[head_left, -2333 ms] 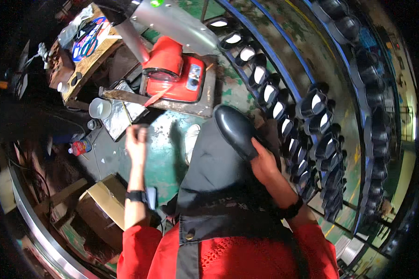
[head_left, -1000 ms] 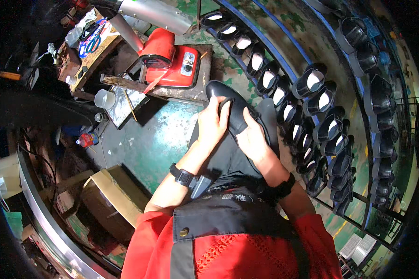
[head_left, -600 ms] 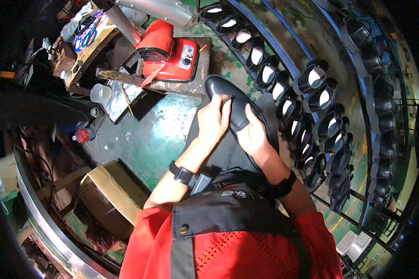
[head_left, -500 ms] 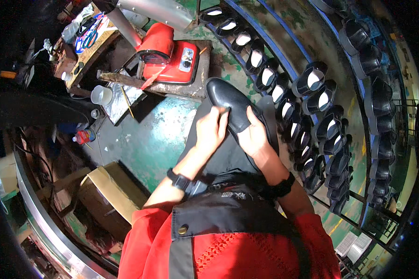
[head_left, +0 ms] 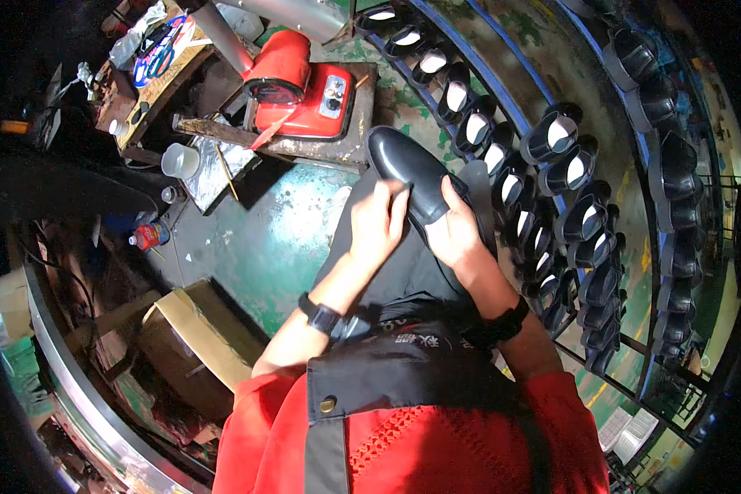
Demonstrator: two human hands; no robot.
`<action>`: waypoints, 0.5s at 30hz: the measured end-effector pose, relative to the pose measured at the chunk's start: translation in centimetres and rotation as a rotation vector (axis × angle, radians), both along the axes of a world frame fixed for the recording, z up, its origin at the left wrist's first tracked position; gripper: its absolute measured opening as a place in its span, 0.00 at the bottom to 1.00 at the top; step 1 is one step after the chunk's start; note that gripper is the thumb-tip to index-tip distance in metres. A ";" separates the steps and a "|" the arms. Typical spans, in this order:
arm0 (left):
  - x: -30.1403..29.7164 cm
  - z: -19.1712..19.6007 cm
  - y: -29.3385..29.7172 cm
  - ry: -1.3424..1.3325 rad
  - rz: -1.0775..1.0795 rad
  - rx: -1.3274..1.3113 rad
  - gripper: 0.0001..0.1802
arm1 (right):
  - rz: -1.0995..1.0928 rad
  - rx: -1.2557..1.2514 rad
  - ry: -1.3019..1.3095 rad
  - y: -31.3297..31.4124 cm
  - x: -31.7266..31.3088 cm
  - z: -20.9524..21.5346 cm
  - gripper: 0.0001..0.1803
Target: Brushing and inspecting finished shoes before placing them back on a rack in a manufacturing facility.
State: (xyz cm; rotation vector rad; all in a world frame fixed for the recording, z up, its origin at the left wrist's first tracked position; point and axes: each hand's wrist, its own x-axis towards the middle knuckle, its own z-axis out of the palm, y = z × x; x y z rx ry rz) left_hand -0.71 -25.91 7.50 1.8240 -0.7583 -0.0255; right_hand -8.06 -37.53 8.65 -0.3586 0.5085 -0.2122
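A glossy black shoe [head_left: 416, 169] rests over my lap, its rounded toe pointing away and slightly left. My right hand [head_left: 454, 233] grips it near the heel end, with the thumb along its right side and the other fingers hidden beneath. My left hand [head_left: 376, 224] is closed in a pinch against the shoe's left side. A small dark bit shows at those fingertips, too small to name. Under the shoe and hands lies my black apron [head_left: 387, 284].
Ahead stands a red heater-like machine [head_left: 305, 103] on a worn wooden stand [head_left: 361, 136]. Racks at right carry rows of black shoes [head_left: 547, 138]. To the left are a white plastic cup [head_left: 179, 161], a red bottle [head_left: 149, 236] and an open cardboard box [head_left: 202, 325].
The shoe's toe has shifted slightly upward in the view. My left fingertips have moved a little along its side, still pinched; my right hand keeps its grip.
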 end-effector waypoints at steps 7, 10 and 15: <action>-1.2 -1.4 1.6 -0.017 -0.052 0.022 0.07 | 0.027 0.043 0.034 -0.5 0.1 0.3 0.25; 0.0 -0.4 -0.2 -0.021 -0.002 -0.009 0.06 | 0.017 0.011 0.077 -0.8 0.3 0.4 0.25; -0.6 -1.0 0.3 -0.018 -0.019 0.042 0.06 | 0.032 0.017 0.045 -1.2 0.3 -0.1 0.26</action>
